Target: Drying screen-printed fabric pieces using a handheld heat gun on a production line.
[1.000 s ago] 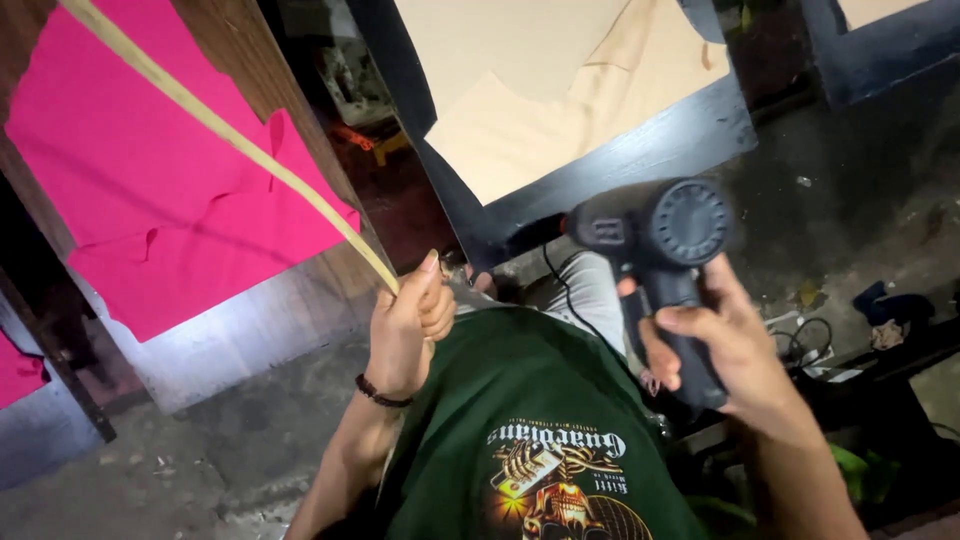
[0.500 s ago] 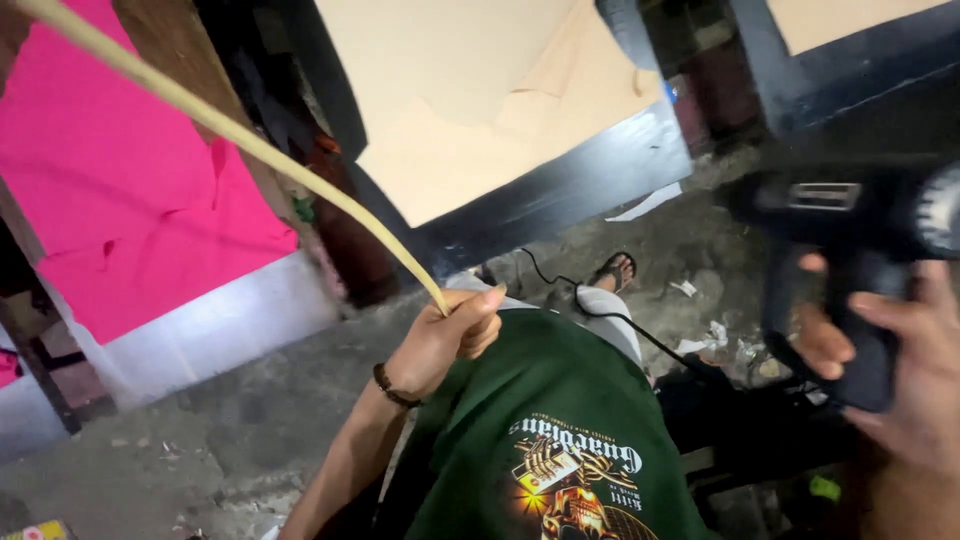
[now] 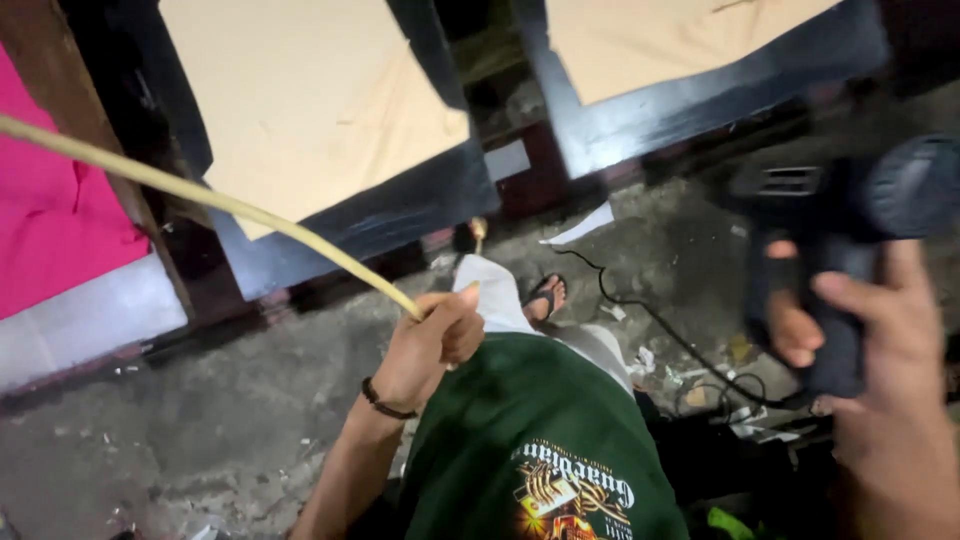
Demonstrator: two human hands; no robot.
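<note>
Rattan strip (image 3: 200,195) over gritty concrete floor (image 3: 200,420), dark wooden frames (image 3: 400,215) behind.

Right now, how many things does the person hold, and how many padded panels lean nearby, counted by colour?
Held in left hand: 1 cane strip
Held in right hand: 1 black power tool
Beige panels: 2
Pink panels: 1
Total: 5

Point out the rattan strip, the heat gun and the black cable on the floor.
rattan strip (image 3: 250,212), head view, middle of its length.
heat gun (image 3: 835,300), head view, on the black grip.
black cable (image 3: 660,325), head view, mid-run across the floor.
</note>
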